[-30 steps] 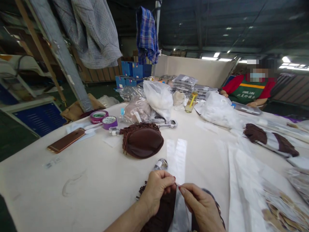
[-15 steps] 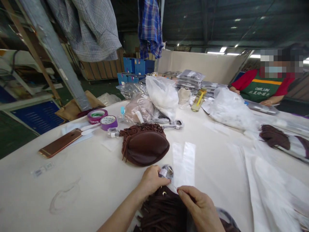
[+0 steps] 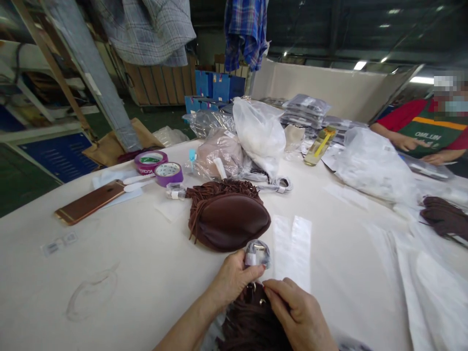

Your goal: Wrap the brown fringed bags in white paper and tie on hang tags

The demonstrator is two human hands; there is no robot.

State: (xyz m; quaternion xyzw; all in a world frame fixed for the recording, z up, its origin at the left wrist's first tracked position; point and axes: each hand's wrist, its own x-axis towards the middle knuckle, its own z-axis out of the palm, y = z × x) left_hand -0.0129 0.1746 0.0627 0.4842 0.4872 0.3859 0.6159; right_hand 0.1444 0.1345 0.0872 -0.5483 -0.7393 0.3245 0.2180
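My left hand point(image 3: 232, 277) is closed on a plastic-wrapped metal buckle point(image 3: 259, 253) with a pale band round it. Below it lies a dark brown fringed piece point(image 3: 250, 319) with gold-coloured rings near its upper edge. By those rings the fingertips of my right hand point(image 3: 298, 309) are pinched together on something thin and pale, too small to name. Just beyond my hands rests a brown leather fringed bag point(image 3: 234, 219), its smooth side facing up. White paper strips point(image 3: 292, 248) lie to the right of the buckle.
Two purple tape rolls point(image 3: 169, 174) and a phone point(image 3: 89, 202) lie at the left. Plastic-wrapped goods point(image 3: 219, 153), a white plastic bag point(image 3: 258, 131) and a yellowish bottle point(image 3: 319, 146) stand farther back. A co-worker in a green apron point(image 3: 435, 129) is at the far right.
The view has turned slightly to the right. My left hand and the buckle are raised a little, and more of the rings shows. The co-worker's hands have shifted.
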